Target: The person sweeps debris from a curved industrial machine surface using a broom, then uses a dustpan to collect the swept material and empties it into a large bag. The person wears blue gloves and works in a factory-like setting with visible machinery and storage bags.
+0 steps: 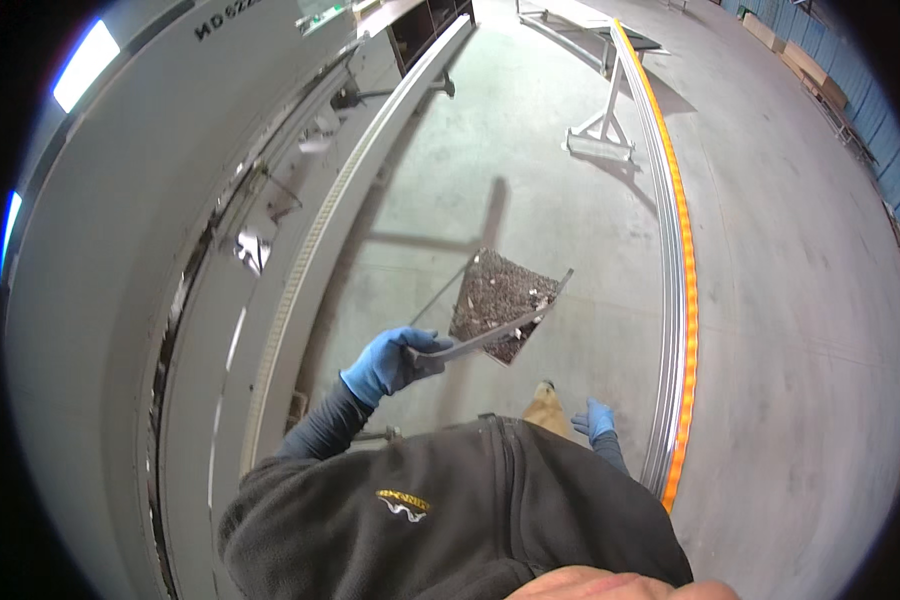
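My left hand (388, 367), in a blue glove, is closed round one end of a narrow grey strip (485, 339). The strip slants up and to the right from my fingers, with a bend near its far end. Behind it shows a dark brown, speckled panel (495, 293) with pale scraps on it. I cannot tell whether this panel is joined to the strip or lies on the floor. My right hand (595, 420), also blue-gloved, hangs low by my right side with its fingers stretched out and nothing visible in it.
On my left runs a long pale machine (110, 330) with a raised light rail (340, 190). To my right, a long ribbed metal profile with an orange edge (687, 300) curves past me. A white stand (602, 130) supports its far part. Boxes (815, 75) line the far right wall.
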`<state>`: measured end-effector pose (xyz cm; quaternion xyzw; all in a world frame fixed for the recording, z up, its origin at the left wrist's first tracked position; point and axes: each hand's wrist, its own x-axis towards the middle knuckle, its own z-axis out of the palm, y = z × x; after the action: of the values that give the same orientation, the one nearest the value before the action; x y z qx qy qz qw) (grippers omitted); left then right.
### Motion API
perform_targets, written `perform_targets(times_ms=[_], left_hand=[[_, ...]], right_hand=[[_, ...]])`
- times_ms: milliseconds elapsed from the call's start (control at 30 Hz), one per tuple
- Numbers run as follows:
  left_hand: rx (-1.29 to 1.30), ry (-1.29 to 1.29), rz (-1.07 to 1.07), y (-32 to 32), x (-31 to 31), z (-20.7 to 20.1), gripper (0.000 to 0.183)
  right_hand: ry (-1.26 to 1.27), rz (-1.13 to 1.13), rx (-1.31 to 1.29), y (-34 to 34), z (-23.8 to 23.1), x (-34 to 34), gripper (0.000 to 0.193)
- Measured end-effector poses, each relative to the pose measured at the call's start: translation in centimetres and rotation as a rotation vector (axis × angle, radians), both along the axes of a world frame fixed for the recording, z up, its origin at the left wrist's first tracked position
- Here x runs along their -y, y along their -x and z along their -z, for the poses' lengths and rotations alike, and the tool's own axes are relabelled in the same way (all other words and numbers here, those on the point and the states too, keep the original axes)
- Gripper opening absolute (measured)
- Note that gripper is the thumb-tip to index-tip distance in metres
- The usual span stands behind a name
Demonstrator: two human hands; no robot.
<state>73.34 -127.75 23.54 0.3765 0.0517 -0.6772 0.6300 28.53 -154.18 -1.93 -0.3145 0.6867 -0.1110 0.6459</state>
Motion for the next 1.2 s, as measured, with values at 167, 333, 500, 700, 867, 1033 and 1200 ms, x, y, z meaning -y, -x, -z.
perform_targets(times_ms=[167, 333, 500, 700, 867, 1033, 1200], left_hand=[[-0.083, 0.047, -0.054, -7.7, 15.4, -1.3, 0.026], [-0.002, 0.027, -0.101, -17.9, 29.7, 1.3, 0.035], [0.114, 0.252, -0.079, -25.2, 45.6, 6.7, 0.022], [0.222, 0.168, 0.004, -36.4, 63.0, 7.5, 0.026], [0.023, 0.071, -0.041, -45.2, 80.0, 5.8, 0.024], [-0.046, 0.056, -0.087, -57.3, 91.7, 1.7, 0.022], [-0.022, 0.132, -0.149, -70.1, 108.2, -0.8, 0.025]], right_hand=[[0.071, -0.232, 0.01, -14.8, -4.9, 17.3, 0.057], [0.191, -0.436, 0.019, -32.9, -5.3, 34.5, 0.049], [0.194, -0.464, -0.099, -38.4, -1.6, 48.8, 0.044], [0.191, -0.299, 0.01, -43.7, -0.7, 61.6, 0.049], [0.458, -0.374, 0.063, -54.1, -3.2, 77.4, 0.055], [0.855, -0.679, -0.038, -72.7, -10.6, 90.2, 0.055], [0.962, -0.869, -0.008, -90.8, -14.6, 109.3, 0.053]])
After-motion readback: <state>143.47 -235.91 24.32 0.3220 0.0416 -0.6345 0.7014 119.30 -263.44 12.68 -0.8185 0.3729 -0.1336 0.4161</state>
